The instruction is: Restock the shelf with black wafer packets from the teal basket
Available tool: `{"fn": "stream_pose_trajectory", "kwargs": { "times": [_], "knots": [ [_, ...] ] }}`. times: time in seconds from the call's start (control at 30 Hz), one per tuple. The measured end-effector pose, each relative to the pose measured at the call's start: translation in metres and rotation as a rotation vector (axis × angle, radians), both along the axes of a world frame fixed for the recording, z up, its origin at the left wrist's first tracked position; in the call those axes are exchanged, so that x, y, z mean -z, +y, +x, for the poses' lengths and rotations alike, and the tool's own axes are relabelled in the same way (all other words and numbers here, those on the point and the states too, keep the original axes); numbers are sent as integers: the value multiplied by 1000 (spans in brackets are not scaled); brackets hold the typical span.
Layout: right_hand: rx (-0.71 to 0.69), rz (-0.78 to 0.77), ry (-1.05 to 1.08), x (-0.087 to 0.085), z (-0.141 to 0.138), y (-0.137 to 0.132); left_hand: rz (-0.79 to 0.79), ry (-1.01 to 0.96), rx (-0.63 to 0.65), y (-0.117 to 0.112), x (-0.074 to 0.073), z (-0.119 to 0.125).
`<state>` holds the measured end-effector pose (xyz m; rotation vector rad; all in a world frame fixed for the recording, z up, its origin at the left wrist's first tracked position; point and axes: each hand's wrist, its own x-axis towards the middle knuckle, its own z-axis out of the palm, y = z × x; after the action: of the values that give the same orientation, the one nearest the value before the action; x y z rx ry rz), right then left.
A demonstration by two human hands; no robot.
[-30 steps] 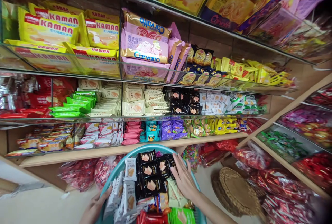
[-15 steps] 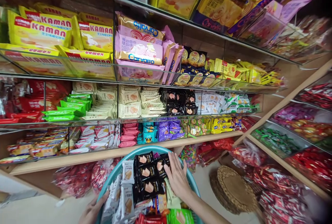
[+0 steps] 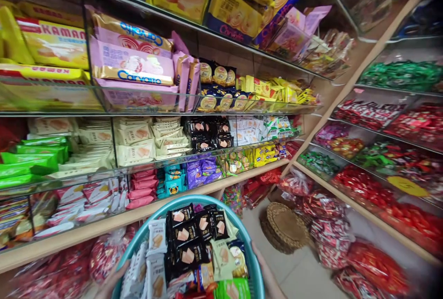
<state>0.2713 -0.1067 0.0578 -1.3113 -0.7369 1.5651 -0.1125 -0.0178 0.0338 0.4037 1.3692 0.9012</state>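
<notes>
At basket [image 3: 247, 248] rim — right hand [image 3: 265, 273] off black packets [image 3: 188, 234] | view swung right

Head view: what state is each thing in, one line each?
Round teal plastic basket: heaped with snack packets, held at both sides.
Black wafer packets: lying flat on top of the heap, sealed.
Left hand: gripping the basket's left rim, mostly hidden.
Right hand: against the basket's right rim, mostly hidden.
Round woven straw trays: stacked on the floor.
Glass shelves: stocked with packets.
</notes>
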Motion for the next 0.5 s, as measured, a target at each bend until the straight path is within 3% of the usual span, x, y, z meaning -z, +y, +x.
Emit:
{"fn": "stream_pose_trajectory", "kwargs": {
  "times": [0.1,0.23,0.33,0.5],
  "knots": [
    [49,-29,143,-8,-16,-7,-52,-40,4,2,-12,8],
    [161,-63,126,-9,-10,-8,24,-36,-8,-3,-25,14],
    [226,4,-80,1,4,-14,37,-33,-57,-8,-31,20],
    [169,228,-454,9,13,-22,55,-184,-23,-10,-40,33]
  ]
}}
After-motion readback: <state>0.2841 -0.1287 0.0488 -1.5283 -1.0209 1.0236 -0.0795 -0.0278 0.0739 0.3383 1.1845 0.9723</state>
